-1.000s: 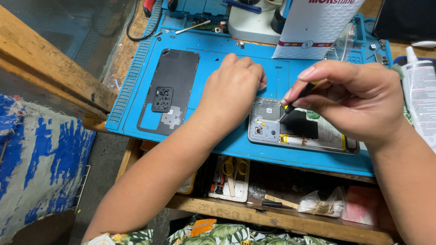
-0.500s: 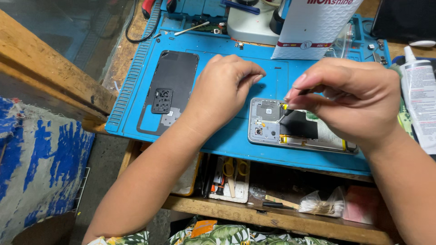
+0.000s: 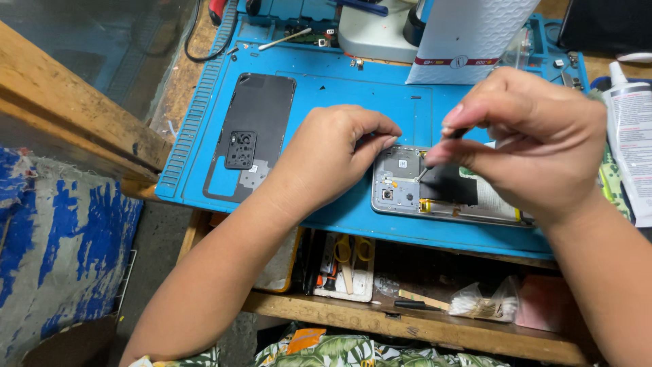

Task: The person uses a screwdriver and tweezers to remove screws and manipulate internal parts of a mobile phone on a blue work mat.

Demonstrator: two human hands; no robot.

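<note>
An opened phone point(image 3: 407, 189) lies on the blue work mat point(image 3: 339, 88) with its board and battery showing. My left hand point(image 3: 333, 153) rests on the mat at the phone's top left corner, fingers curled against its edge. My right hand point(image 3: 530, 143) hovers over the phone and pinches a thin dark tool point(image 3: 435, 160) whose tip touches the board near the battery. The phone's dark back cover point(image 3: 251, 132) lies apart on the mat to the left.
A white box point(image 3: 468, 34) and a grey device base point(image 3: 370, 34) stand at the back of the mat. A white tube point(image 3: 628, 136) lies at the right. Below the mat, an open shelf holds scissors point(image 3: 346, 255), small tools and cotton swabs point(image 3: 475, 306). A wooden beam point(image 3: 75, 109) runs at left.
My right hand has lifted a little and shifted its grip on the tool. My left hand's fingers have curled in closer to the phone's corner.
</note>
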